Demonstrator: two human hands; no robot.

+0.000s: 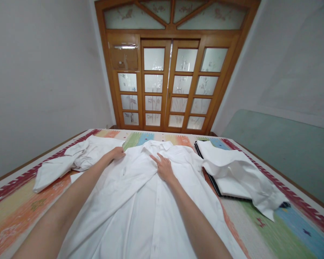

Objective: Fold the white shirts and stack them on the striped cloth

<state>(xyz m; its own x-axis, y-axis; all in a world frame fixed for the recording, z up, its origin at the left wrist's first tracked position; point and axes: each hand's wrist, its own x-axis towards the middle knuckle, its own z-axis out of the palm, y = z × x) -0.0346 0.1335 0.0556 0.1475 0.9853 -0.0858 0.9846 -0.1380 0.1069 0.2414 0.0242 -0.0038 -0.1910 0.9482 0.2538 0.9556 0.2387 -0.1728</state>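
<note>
A white long-sleeved button shirt (144, 201) lies spread in front of me, its collar (162, 144) at the far end and its button front running toward me. At the shirt's left shoulder edge, my left hand (117, 153) is closed on the fabric. My right hand (164, 167) rests on the upper front just below the collar, with thumb and index finger apart; the undersides of its other fingers are hidden. Creases run from beneath this hand down to the lower left. The shirt's near end passes out of the bottom of the view.
A crumpled white garment (82, 153) lies to the left. On the right, a white garment (232, 169) lies over a dark, black-edged item (214, 185). Beneath everything is a colourful striped cover (261, 216). A pale green panel (280, 140) leans by the right wall; wooden glass doors (167, 82) stand beyond.
</note>
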